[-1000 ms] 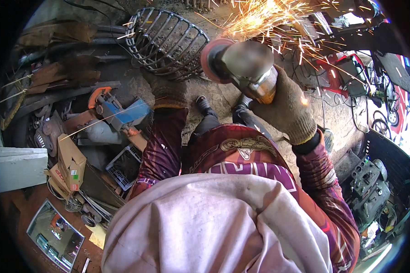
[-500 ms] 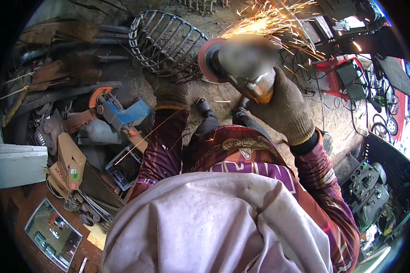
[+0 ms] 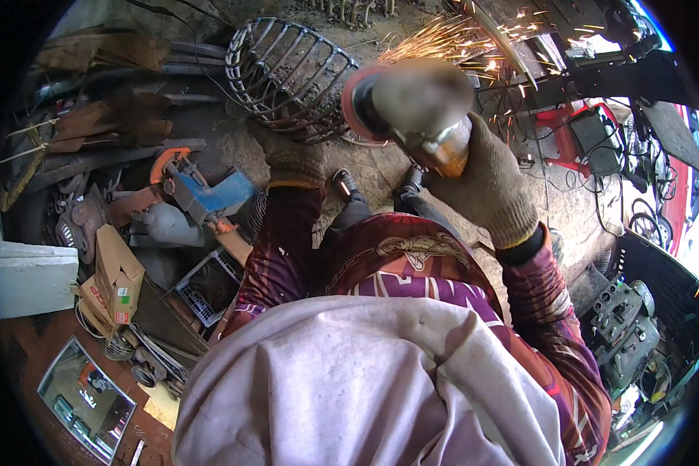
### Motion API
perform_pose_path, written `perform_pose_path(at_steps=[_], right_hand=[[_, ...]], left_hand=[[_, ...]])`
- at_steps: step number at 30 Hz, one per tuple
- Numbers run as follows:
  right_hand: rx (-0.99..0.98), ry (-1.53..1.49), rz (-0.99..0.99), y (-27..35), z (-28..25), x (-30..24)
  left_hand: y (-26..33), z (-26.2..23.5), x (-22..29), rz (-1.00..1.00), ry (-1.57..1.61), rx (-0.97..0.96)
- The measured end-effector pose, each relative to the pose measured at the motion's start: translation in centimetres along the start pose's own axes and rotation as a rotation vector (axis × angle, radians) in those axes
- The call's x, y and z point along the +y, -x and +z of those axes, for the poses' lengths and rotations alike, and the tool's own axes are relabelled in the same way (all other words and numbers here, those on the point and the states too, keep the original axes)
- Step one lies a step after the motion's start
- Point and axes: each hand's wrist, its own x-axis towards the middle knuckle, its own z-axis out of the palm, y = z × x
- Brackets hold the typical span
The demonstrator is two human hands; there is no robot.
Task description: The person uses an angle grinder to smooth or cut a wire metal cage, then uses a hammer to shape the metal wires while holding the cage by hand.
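My right hand (image 3: 485,182), in a knitted work glove, is wrapped round an angle grinder (image 3: 449,151) with an orange-yellow body. Part of the grinder is hidden by a blurred patch. Its reddish disc (image 3: 356,102) meets the right end of a round-barred metal basket (image 3: 291,74), which lies tilted on its side. Orange sparks (image 3: 443,39) fly away from the disc toward the far right. My left hand (image 3: 295,161), also gloved, grips the basket's near edge; its fingers are dark in shadow.
On the left are a blue and orange metal machine (image 3: 217,192), a cardboard box (image 3: 115,276) and a plastic crate (image 3: 208,287). Cables run near a red plastic stool (image 3: 555,136) on the right. An engine-like metal part (image 3: 625,330) stands at lower right.
The basket sits slightly farther right in the picture, as the view has shifted a little. The spark spray looks thinner. Both hands keep nearly the same place, with the grinder still against the basket.
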Motion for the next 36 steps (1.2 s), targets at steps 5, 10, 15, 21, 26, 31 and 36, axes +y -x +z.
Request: perform_pose_path(at_steps=[5, 10, 15, 21, 26, 31, 36], right_hand=[[0.036, 0.021, -0.038, -1.3, -0.3, -0.9], [0.027, -0.006, -0.068, -0.8, -0.4, -0.8], [0.005, 0.002, -0.054, -0.9, -0.9, -1.4], [-0.038, -0.104, -0.075, -1.2, -1.4, -1.8], [-0.066, 0.058, -0.003, -0.6, -1.9, -2.0], [-0.085, 0.075, -0.001, -1.2, -2.2, -3.7], [-0.033, -0.051, -0.089, -0.6, -1.1, -2.3]], left_hand=[[0.9, 1.4, -0.4, 0.032, 0.001, 0.031], [0.0, 0.7, -0.6, 0.042, 0.092, -0.145], [0.9, 1.4, -0.8, 0.119, -0.012, -0.098], [1.3, 1.8, 0.0, 0.035, -0.061, 0.04], [0.5, 1.4, -0.2, 0.011, 0.088, -0.047], [-0.2, 0.4, 0.0, 0.008, 0.045, 0.014], [-0.2, 0.8, -0.6, 0.062, 0.161, -0.102]])
